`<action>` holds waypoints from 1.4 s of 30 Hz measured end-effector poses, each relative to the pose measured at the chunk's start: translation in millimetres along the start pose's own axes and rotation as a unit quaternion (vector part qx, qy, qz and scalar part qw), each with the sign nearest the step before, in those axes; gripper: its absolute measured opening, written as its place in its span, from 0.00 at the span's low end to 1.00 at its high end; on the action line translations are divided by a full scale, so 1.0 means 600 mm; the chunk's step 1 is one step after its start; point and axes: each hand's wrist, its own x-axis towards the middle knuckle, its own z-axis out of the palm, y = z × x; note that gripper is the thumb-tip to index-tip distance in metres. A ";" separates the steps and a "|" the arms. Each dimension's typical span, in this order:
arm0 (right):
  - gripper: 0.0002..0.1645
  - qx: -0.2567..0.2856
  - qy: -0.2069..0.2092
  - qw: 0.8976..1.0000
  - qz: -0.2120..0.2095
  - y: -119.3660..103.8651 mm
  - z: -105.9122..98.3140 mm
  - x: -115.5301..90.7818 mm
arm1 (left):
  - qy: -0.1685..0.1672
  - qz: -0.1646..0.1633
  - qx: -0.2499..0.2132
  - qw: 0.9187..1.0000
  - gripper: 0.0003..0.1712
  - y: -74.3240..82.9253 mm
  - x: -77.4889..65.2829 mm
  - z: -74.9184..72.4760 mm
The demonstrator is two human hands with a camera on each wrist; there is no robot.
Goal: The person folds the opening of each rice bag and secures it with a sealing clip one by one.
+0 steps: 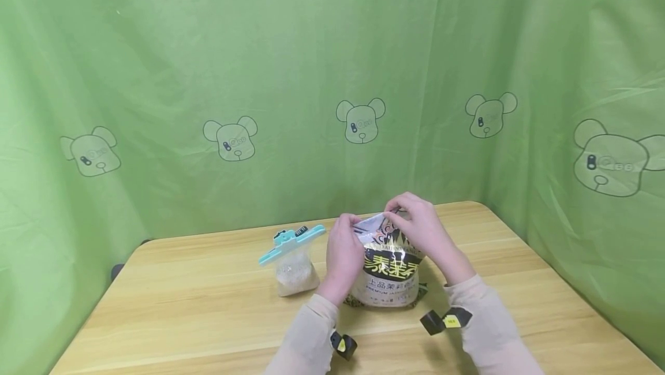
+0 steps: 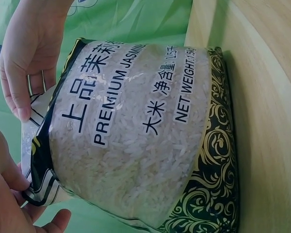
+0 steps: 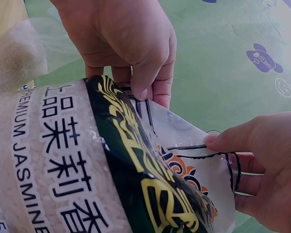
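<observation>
A bag of jasmine rice [image 1: 389, 282] stands upright on the table, its clear front showing white grains under a black band with yellow lettering. At its top left corner my left hand [image 1: 345, 254] pinches the plastic edge between thumb and fingers. My right hand [image 1: 419, 226] pinches the top edge on the other side. Between both hands the bag's top edge is stretched, as the right wrist view shows with the left hand [image 3: 131, 46] and right hand [image 3: 262, 165] at its two ends. Whether the bag's mouth is open I cannot tell.
Left of the rice bag stands a small clear bag of grains [image 1: 296, 274], closed by a turquoise sealing clip [image 1: 292, 244]. The wooden table [image 1: 197, 306] ends at a green curtain [image 1: 291, 63] printed with bear heads. Black wrist straps with cameras sit on both sleeves.
</observation>
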 end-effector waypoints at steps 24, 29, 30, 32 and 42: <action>0.06 0.002 -0.009 1.000 0.007 0.004 0.000 0.001 | -0.010 0.055 -0.098 0.994 0.15 0.015 0.005 -0.046; 0.06 -0.003 -0.009 1.000 0.008 0.004 0.000 0.001 | 0.006 0.074 -0.098 0.992 0.15 0.024 0.006 -0.065; 0.06 -0.004 -0.010 1.000 0.008 0.003 0.000 0.001 | 0.011 0.078 -0.096 0.992 0.14 0.025 0.007 -0.069; 0.06 -0.006 -0.010 1.000 0.009 0.003 -0.001 0.001 | 0.022 0.085 -0.093 0.992 0.14 0.027 0.010 -0.079; 0.06 0.001 -0.019 1.000 0.021 0.001 -0.002 0.000 | 0.048 0.079 -0.103 0.990 0.14 0.026 0.021 -0.136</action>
